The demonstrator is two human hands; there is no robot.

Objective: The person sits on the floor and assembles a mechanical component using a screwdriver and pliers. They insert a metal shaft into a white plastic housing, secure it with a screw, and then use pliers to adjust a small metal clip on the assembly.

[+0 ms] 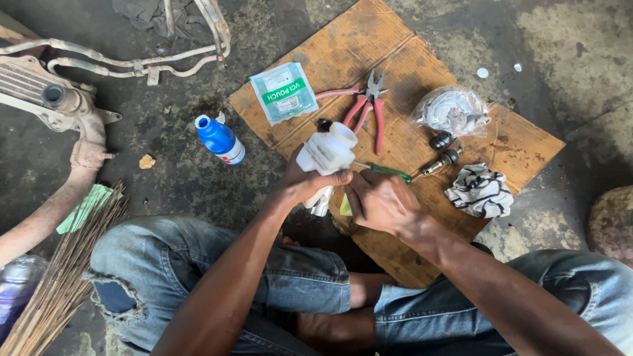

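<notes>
White plastic reservoir gripped by left hand; right hand clasps a green-handled screwdriver

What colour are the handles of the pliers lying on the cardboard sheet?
Pinkish red, on the metal-jawed pliers atop the brown cardboard sheet; clearest in the head view.

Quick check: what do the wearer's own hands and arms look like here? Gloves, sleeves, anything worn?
Both the left hand and the right hand are bare: no gloves, no visible rings. Both forearms are uncovered, with no sleeve, watch or band in view. Lower down, the person wears faded blue jeans, torn at one knee.
</notes>
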